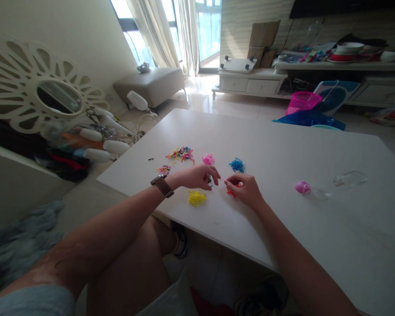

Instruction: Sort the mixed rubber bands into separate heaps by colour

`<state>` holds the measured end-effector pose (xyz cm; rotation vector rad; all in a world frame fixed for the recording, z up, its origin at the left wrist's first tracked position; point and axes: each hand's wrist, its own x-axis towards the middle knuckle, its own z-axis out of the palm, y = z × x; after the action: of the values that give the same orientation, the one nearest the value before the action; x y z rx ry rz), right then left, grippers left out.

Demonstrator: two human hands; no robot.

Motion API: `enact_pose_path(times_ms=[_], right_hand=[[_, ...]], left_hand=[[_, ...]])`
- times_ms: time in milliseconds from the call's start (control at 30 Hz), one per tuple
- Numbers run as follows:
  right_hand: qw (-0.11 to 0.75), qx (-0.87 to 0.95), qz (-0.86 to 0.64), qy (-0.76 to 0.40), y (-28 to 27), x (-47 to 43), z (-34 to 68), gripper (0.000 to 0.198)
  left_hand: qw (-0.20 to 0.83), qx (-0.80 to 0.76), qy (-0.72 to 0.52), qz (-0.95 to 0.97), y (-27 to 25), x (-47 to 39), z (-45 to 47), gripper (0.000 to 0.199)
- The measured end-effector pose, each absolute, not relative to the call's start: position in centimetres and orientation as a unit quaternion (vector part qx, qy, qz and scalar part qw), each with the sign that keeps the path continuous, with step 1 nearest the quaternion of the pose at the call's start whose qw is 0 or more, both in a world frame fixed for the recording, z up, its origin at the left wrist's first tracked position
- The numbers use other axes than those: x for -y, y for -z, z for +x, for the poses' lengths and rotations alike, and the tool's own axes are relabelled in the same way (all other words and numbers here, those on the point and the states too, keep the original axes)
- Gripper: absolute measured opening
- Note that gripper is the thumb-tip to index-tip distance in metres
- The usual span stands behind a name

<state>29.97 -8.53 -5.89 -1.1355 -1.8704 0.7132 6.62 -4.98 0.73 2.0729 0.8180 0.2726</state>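
Observation:
My left hand (208,176), a watch on its wrist, hovers over a small black pile (210,179) that it partly hides. Its fingers are apart, with the index fingertip close to my right hand. The fingertips of my right hand (245,188) are pinched together; a tiny pale pink speck shows between the two hands, too small to name. Beneath my right hand lies a pile of small red pieces (232,191), partly covered. Around them are piles of small band-like pieces: yellow (196,198), pink (208,159), blue (237,165) and a mixed-colour heap (182,154).
A smaller mixed cluster (164,169) and one black piece (150,159) lie on the white table (270,149) at the left. On the right are a purple-pink object (303,188) and a clear container (350,178). A pink basket (303,103) stands beyond the far edge.

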Motion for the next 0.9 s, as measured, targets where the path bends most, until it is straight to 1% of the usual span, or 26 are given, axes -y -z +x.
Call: enact_pose_path(times_ms=[67,133,333,433,567,767,900], right_hand=[[0.408,0.742,-0.451,-0.284,5.9,8.5,30.0,0.016],[0.408,0.741,-0.451,-0.285,5.9,8.5,30.0,0.015],[0.427,0.719,-0.456,-0.305,5.9,8.4,29.9,0.014],[0.440,0.708,-0.463,-0.301,6.0,8.3,29.9,0.015],[0.433,0.713,-0.463,-0.300,6.1,8.3,30.0,0.013],[0.426,0.720,-0.461,-0.296,6.1,8.3,30.0,0.012],[0.423,0.722,-0.461,-0.295,6.2,8.2,30.0,0.013]], left_hand=[[0.441,-0.325,-0.115,0.829,-0.9,5.1,6.9,0.029],[0.447,-0.328,-0.116,0.824,-1.0,5.3,7.1,0.033],[0.448,-0.356,-0.110,0.813,-0.7,4.5,6.7,0.032],[0.424,-0.434,-0.128,0.785,0.0,3.1,5.5,0.037],[0.360,-0.517,-0.180,0.755,1.4,1.2,3.8,0.038],[0.323,-0.537,-0.194,0.755,3.0,0.1,3.5,0.047],[0.327,-0.540,-0.186,0.753,3.2,-0.1,3.8,0.056]])
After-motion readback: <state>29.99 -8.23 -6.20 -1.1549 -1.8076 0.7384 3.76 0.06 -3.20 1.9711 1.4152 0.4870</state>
